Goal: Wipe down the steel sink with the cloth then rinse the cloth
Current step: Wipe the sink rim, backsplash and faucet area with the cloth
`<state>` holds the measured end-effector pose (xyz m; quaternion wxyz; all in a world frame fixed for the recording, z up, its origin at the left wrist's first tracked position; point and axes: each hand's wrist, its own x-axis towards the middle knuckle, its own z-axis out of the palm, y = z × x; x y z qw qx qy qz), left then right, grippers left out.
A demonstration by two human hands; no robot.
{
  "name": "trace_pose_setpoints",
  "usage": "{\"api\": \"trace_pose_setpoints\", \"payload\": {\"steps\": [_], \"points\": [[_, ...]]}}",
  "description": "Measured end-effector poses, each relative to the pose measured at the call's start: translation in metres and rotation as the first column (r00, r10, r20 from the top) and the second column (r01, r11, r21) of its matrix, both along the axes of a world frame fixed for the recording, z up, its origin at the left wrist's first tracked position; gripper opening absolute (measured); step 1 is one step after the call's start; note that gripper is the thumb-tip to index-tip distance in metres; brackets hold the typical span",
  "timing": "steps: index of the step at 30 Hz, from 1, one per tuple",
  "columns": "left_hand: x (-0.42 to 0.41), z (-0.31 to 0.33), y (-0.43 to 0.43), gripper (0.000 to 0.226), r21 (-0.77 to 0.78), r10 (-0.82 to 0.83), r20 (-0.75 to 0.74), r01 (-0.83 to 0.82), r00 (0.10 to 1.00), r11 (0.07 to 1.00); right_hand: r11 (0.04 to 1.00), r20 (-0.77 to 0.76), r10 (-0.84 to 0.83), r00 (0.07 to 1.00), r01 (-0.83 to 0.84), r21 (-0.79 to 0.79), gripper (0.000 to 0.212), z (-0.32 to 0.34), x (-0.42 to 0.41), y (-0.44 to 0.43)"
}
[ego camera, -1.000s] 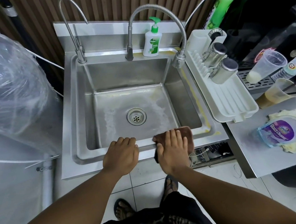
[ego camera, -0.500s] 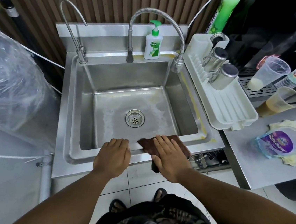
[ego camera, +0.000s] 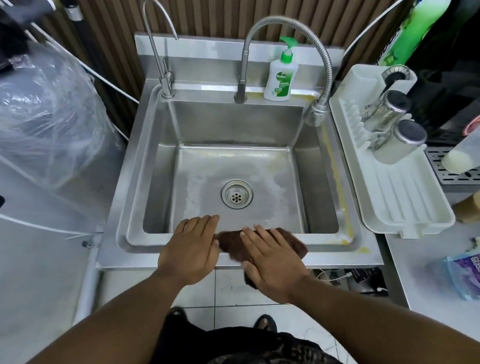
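The right hand [ego camera: 273,257] is pressing flat on the brown cloth [ego camera: 291,243], not clamping it; the cloth's near part, hanging off the sink [ego camera: 322,243] rim, is risking slipping down.

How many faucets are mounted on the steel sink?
2. A thin steel gooseneck faucet at the back left corner, and a flexible coiled-hose steel faucet at back centre, its spray head hanging over the right rim. None looks hidden.
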<state>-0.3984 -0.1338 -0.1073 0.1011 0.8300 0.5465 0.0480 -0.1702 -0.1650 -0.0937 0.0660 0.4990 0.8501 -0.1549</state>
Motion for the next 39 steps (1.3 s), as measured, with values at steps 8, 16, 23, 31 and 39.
{"api": "trace_pose_setpoints", "payload": {"steps": [8,16,23,31,39], "points": [[-0.004,0.002,0.001,0.059,-0.057,-0.036,-0.042,0.033,0.998,0.998,0.992,-0.026,-0.126,0.992,0.126,-0.001,0.065,-0.002,-0.044,0.001],[-0.002,0.003,0.005,0.056,-0.084,-0.056,-0.055,0.051,0.997,0.995,0.95,0.033,-0.305,0.952,0.302,0.076,0.066,-0.003,0.026,-0.027],[-0.003,0.002,0.007,0.057,-0.109,-0.074,-0.057,0.067,0.996,0.992,0.707,0.079,-0.707,0.703,0.706,0.044,0.093,0.0,0.046,-0.019],[-0.003,-0.001,0.008,0.057,-0.111,-0.089,-0.041,0.084,0.995,0.99,0.755,-0.023,-0.653,0.757,0.654,0.047,0.073,-0.007,-0.049,-0.023],[0.012,-0.002,0.017,0.061,-0.293,0.026,-0.052,-0.041,0.998,0.955,0.794,-0.047,-0.605,0.795,0.606,0.048,0.078,-0.003,-0.031,-0.032]]}}
